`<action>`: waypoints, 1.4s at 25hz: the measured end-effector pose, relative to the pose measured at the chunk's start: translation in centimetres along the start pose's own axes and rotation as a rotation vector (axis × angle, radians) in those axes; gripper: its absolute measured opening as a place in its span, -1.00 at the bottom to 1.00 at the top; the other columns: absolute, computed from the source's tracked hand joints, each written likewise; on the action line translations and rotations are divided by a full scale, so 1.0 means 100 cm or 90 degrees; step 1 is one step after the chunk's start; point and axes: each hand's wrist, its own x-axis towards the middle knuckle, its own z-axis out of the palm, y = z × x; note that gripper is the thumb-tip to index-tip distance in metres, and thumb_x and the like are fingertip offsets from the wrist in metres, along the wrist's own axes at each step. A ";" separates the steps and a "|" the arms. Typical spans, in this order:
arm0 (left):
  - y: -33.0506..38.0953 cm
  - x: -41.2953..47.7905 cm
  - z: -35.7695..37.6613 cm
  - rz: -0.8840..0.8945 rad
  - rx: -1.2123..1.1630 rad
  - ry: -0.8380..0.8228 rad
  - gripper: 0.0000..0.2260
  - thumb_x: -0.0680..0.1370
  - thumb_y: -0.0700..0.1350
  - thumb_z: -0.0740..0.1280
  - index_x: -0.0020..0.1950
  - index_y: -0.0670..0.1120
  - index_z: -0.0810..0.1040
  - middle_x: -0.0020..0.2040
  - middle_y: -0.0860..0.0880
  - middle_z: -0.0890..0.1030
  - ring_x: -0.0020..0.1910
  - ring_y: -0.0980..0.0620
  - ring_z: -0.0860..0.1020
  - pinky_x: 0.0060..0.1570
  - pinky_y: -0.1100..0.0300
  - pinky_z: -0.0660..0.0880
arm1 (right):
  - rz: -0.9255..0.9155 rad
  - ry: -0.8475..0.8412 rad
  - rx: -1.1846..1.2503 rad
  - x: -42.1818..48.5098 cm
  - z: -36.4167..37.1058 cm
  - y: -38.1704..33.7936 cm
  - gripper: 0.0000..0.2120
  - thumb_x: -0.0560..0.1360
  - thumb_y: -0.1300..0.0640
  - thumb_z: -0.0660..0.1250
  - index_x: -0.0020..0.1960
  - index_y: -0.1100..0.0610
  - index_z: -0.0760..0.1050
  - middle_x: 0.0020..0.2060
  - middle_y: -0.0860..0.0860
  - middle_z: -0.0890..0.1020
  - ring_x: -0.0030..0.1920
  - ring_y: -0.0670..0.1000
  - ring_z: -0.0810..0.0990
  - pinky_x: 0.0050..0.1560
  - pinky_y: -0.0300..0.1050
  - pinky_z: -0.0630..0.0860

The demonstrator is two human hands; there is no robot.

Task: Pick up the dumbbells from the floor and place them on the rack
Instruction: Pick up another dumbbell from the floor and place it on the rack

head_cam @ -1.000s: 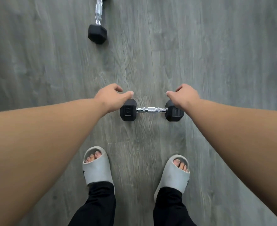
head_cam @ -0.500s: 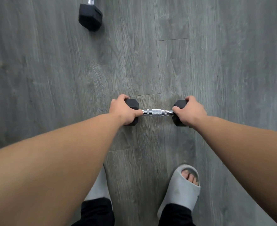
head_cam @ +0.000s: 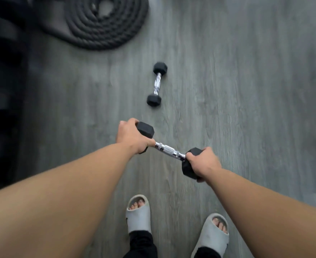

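Observation:
A black hex dumbbell [head_cam: 169, 151] with a chrome knurled handle is held off the grey floor, tilted down to the right. My left hand [head_cam: 132, 136] grips its left head and my right hand [head_cam: 202, 162] grips its right head. A second, smaller dumbbell [head_cam: 157, 84] lies on the floor beyond, pointing away from me. At the left edge stands a dark blurred shape [head_cam: 2, 94]; I cannot tell whether it is the rack.
A coiled thick black rope [head_cam: 105, 23] lies on a mat at the top centre. My two feet in grey slides [head_cam: 138, 214] stand on the wood-look floor [head_cam: 246, 90] at the bottom.
Both hands closed on the dumbbell's heads and lifted it off the floor. The view rose and tipped forward, so the whole second dumbbell, the rope and the dark shape came into sight.

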 end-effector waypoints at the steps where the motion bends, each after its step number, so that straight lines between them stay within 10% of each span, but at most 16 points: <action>1: 0.011 -0.013 -0.039 0.005 -0.006 0.019 -0.31 0.12 0.03 0.64 0.23 -0.01 0.57 0.14 -0.05 0.53 -0.05 -0.07 0.60 -0.12 0.08 0.61 | -0.008 -0.007 0.012 -0.031 -0.010 -0.023 -0.48 0.48 -0.05 0.41 0.30 0.21 0.39 0.12 0.24 0.62 -0.04 0.34 0.70 -0.48 -0.09 0.55; 7: 0.068 -0.129 -0.282 0.061 -0.014 0.171 -0.32 0.16 0.02 0.68 0.19 -0.02 0.49 0.08 -0.01 0.58 0.04 -0.08 0.59 -0.01 0.10 0.55 | -0.103 -0.079 0.084 -0.242 -0.056 -0.147 -0.42 0.37 -0.08 0.43 0.24 0.28 0.47 0.09 0.27 0.63 -0.07 0.34 0.70 -0.40 0.28 0.70; 18: -0.006 -0.285 -0.600 0.084 0.051 0.326 -0.31 0.21 0.01 0.64 0.29 -0.01 0.50 0.21 -0.02 0.59 0.12 -0.11 0.59 0.00 0.10 0.53 | -0.220 -0.202 0.112 -0.542 0.012 -0.287 -0.71 0.50 0.08 0.43 0.08 0.29 0.62 -0.07 0.20 0.59 -0.12 0.28 0.62 -0.46 0.06 0.65; 35: -0.215 -0.322 -0.731 -0.184 0.037 0.360 -0.19 0.24 0.04 0.64 0.44 -0.04 0.44 0.23 -0.07 0.59 0.11 -0.12 0.59 -0.07 0.08 0.53 | -0.233 -0.355 -0.098 -0.640 0.220 -0.361 -0.38 0.41 -0.04 0.49 0.33 0.27 0.42 0.05 0.23 0.65 -0.07 0.29 0.71 -0.52 0.15 0.64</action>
